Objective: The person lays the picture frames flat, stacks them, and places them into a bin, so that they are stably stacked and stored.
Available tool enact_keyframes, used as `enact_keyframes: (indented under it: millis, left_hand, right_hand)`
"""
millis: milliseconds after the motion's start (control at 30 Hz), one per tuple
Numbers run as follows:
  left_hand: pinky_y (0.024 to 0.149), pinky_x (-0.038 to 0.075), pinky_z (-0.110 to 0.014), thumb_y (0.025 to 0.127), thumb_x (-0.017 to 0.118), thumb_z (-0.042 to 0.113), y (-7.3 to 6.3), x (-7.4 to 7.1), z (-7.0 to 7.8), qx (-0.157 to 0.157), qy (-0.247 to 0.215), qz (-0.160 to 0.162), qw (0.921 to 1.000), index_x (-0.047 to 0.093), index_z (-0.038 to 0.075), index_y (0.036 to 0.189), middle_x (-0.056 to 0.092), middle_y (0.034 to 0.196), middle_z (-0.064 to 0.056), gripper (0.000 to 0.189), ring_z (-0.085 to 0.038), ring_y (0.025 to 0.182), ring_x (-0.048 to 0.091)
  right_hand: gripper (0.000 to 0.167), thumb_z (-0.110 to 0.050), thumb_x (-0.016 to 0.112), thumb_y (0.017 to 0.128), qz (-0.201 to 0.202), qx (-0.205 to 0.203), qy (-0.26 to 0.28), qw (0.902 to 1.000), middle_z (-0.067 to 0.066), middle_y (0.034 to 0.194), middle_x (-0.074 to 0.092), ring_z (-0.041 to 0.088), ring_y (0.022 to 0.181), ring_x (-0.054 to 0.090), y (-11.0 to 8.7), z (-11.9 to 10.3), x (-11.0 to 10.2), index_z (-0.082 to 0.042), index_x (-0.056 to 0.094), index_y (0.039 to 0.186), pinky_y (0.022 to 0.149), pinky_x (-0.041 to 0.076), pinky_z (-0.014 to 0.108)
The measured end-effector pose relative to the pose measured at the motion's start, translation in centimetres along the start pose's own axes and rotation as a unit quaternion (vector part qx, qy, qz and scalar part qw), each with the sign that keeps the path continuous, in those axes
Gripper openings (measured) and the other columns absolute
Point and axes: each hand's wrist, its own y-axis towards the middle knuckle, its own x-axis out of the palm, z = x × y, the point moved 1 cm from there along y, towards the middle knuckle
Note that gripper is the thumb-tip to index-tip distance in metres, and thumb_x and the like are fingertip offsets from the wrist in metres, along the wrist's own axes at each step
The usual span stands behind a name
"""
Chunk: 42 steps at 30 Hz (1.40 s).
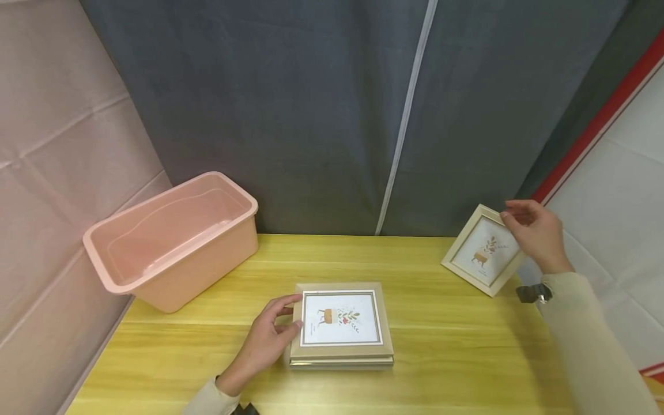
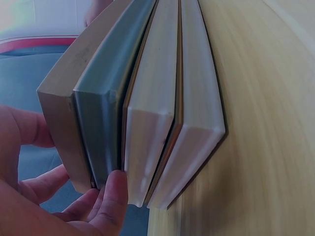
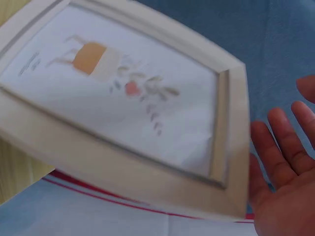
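A stack of picture frames (image 1: 342, 355) lies near the front of the table, the top one a beige frame with a plant print. In the left wrist view the stack shows a tan, a bluish-silver (image 2: 101, 132) and paler cream frames. My left hand (image 1: 267, 337) rests fingertips against the stack's left side. At the far right a cream picture frame (image 1: 487, 251) with a similar print stands tilted on one side. Beside its upper right edge is my right hand (image 1: 536, 236); the right wrist view shows its fingers (image 3: 280, 152) extended, close to the frame's edge.
A pink plastic tub (image 1: 207, 259) stands at the back left of the wooden table (image 1: 430, 369). A dark grey curtain (image 1: 290, 115) hangs behind the table. White cloth with a red band (image 1: 596, 132) borders the right side, and pale cloth (image 1: 46, 173) the left.
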Motion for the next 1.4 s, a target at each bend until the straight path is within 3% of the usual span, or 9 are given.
enact_keyframes:
  millis: [100, 267, 367, 533, 633, 767, 967, 1167, 1400]
  left_hand:
    - [0.094, 0.058, -0.027, 0.094, 0.079, 0.012, 0.0, 0.0, 0.0, 0.000, 0.001, -0.001, 1.0000, 0.063, 0.028, 0.144, 0.059, 0.148, -0.003, 0.055, -0.029, 0.128, 0.061]
    - [0.095, 0.059, -0.031, 0.094, 0.078, 0.013, 0.1, 0.0, 0.0, -0.002, 0.000, -0.002, 1.0000, 0.063, 0.028, 0.144, 0.059, 0.149, -0.003, 0.054, -0.030, 0.129, 0.061]
    - [0.095, 0.059, -0.029, 0.094, 0.078, 0.013, 0.1, 0.0, 0.0, -0.005, -0.003, -0.003, 1.0000, 0.063, 0.029, 0.143, 0.059, 0.148, -0.003, 0.054, -0.029, 0.129, 0.061]
    - [0.095, 0.060, -0.030, 0.094, 0.078, 0.013, 0.2, 0.0, -0.1, -0.005, -0.006, -0.005, 1.0000, 0.063, 0.029, 0.143, 0.059, 0.149, -0.003, 0.053, -0.030, 0.129, 0.060]
    - [0.096, 0.061, -0.032, 0.095, 0.078, 0.014, 0.2, 0.0, -0.1, -0.004, -0.007, -0.007, 0.9999, 0.063, 0.029, 0.143, 0.058, 0.149, -0.003, 0.053, -0.031, 0.129, 0.060]
    - [0.096, 0.061, -0.032, 0.095, 0.078, 0.014, 0.3, 0.0, 0.0, -0.003, -0.006, -0.007, 1.0000, 0.063, 0.030, 0.143, 0.058, 0.149, -0.003, 0.053, -0.031, 0.130, 0.060]
    - [0.096, 0.060, -0.033, 0.095, 0.078, 0.014, 0.5, 0.0, -0.1, -0.002, -0.010, -0.010, 0.9999, 0.063, 0.030, 0.143, 0.059, 0.148, -0.002, 0.053, -0.030, 0.128, 0.060]
    - [0.095, 0.057, -0.028, 0.095, 0.078, 0.015, 0.6, 0.1, -0.3, -0.005, -0.013, -0.017, 0.9998, 0.063, 0.031, 0.143, 0.059, 0.148, 0.000, 0.053, -0.029, 0.128, 0.060]
    - [0.099, 0.060, -0.038, 0.096, 0.077, 0.016, 0.5, 0.0, -0.4, -0.003, -0.010, -0.018, 0.9998, 0.062, 0.030, 0.144, 0.058, 0.148, -0.002, 0.052, -0.030, 0.129, 0.060]
  right_hand:
    - [0.045, -0.037, 0.066, 0.104, -0.014, 0.013, -0.031, 0.9993, -0.023, 0.105, 0.064, -0.013, 0.089, 0.049, 0.2, 0.6, 0.1, -0.006, 0.066, 0.137, 0.078, 0.040, 0.015]
    - [0.050, -0.040, 0.060, 0.105, -0.036, 0.033, -0.070, 0.9964, 0.020, 0.127, 0.067, 0.021, 0.104, 0.055, 0.5, 1.7, 0.5, -0.003, 0.065, 0.138, 0.080, 0.041, 0.033]
    - [0.052, -0.040, 0.058, 0.106, -0.052, 0.037, -0.075, 0.9951, 0.028, 0.133, 0.064, 0.041, 0.115, 0.056, 0.7, 2.3, 0.5, 0.000, 0.063, 0.140, 0.086, 0.045, 0.047]
    - [0.053, -0.040, 0.055, 0.107, -0.083, 0.036, -0.093, 0.9916, 0.036, 0.138, 0.060, 0.054, 0.125, 0.052, 0.5, 2.6, 0.3, 0.000, 0.062, 0.141, 0.097, 0.042, 0.068]
    - [0.048, -0.037, 0.058, 0.106, -0.098, 0.014, -0.118, 0.9881, 0.037, 0.131, 0.064, 0.055, 0.117, 0.057, 0.4, 2.4, 0.1, -0.002, 0.064, 0.139, 0.091, 0.045, 0.069]
    - [0.047, -0.035, 0.062, 0.105, -0.133, -0.013, -0.146, 0.9802, 0.037, 0.121, 0.069, 0.049, 0.101, 0.066, 0.4, 1.9, -0.2, -0.005, 0.064, 0.141, 0.076, 0.052, 0.061]
    - [0.058, -0.037, 0.063, 0.106, -0.191, -0.002, -0.133, 0.9725, 0.040, 0.126, 0.066, 0.029, 0.082, 0.070, 0.3, 1.7, -0.4, -0.003, 0.053, 0.151, 0.066, 0.055, 0.041]
    - [0.055, -0.034, 0.065, 0.105, -0.181, -0.024, -0.125, 0.9753, 0.036, 0.119, 0.071, 0.019, 0.074, 0.067, -0.3, 1.9, -0.1, -0.004, 0.054, 0.151, 0.067, 0.050, 0.034]
    - [0.054, -0.029, 0.068, 0.104, -0.162, -0.040, -0.100, 0.9809, 0.038, 0.118, 0.071, 0.019, 0.076, 0.070, -1.7, 0.7, 0.4, -0.004, 0.056, 0.150, 0.064, 0.051, 0.030]
